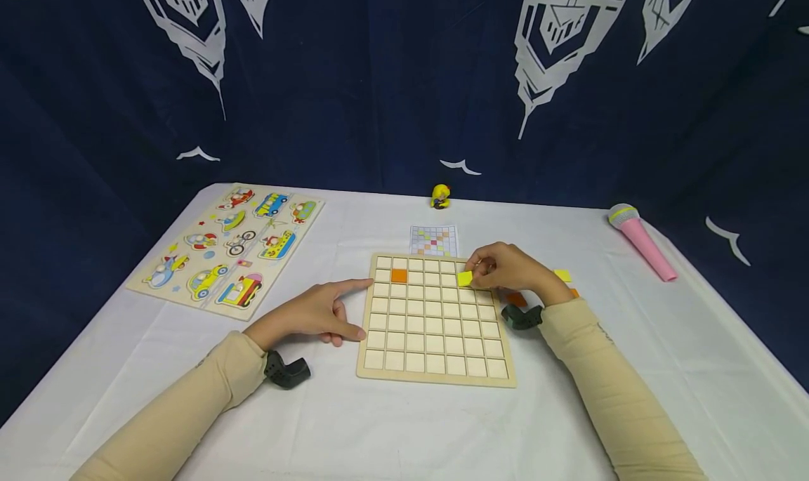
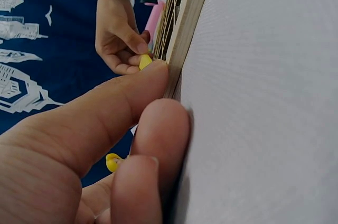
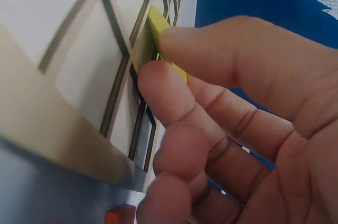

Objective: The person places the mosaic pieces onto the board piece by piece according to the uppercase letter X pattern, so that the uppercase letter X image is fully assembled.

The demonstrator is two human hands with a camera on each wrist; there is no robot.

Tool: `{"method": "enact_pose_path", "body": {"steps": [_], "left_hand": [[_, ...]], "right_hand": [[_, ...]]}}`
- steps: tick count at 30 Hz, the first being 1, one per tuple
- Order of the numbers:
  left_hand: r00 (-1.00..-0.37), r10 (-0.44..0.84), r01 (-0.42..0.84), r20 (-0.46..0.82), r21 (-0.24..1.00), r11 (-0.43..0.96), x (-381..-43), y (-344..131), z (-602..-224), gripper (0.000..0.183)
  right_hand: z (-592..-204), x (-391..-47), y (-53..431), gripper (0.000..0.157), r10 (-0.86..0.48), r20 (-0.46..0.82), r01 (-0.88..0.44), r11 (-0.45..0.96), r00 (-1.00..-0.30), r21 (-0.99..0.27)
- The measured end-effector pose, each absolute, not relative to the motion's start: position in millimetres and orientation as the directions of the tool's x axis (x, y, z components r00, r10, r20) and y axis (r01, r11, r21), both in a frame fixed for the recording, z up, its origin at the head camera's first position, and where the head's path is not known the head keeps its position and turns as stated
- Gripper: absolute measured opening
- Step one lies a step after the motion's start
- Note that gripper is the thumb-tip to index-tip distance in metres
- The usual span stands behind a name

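A wooden grid board lies on the white table, with an orange square tile set in its upper left part. My right hand pinches a yellow square tile between thumb and fingers at the upper right of the grid. In the right wrist view the yellow tile is tilted against the grid cells. My left hand touches the board's left edge with its extended index finger and thumb, while its other fingers are bent. The left wrist view shows the index fingertip against the board's side.
Behind the board lie a patterned grid card and a small yellow figurine. A vehicle puzzle board is at the left, a pink toy microphone at the right. Loose orange and yellow tiles lie by my right wrist.
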State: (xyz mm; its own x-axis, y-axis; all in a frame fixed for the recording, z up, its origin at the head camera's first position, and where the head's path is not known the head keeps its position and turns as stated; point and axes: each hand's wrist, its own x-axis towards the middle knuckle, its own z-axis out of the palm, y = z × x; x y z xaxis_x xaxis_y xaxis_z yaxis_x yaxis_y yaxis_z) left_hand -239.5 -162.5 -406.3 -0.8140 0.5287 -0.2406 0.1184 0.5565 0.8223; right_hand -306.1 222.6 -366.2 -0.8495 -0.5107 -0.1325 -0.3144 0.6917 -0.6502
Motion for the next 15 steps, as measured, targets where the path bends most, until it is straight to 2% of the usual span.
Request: {"method": "enact_pose_path", "body": {"steps": [11,15], "left_hand": [[-0.815,0.526,0.113,-0.245,0.822,0.558,-239.1,-161.8,-406.2,0.100],[-0.813,0.528,0.114,-0.245,0.823,0.557,-238.9,-161.6,-405.8,0.100]], "right_hand": [[-365.2,-307.6,220.1,0.018,-0.503,-0.164,-0.301,0.713,-0.848,-0.633],[-364.9,-308.0,220.2,0.021,-0.513,-0.178,-0.300,0.712,-0.840,-0.635]]}}
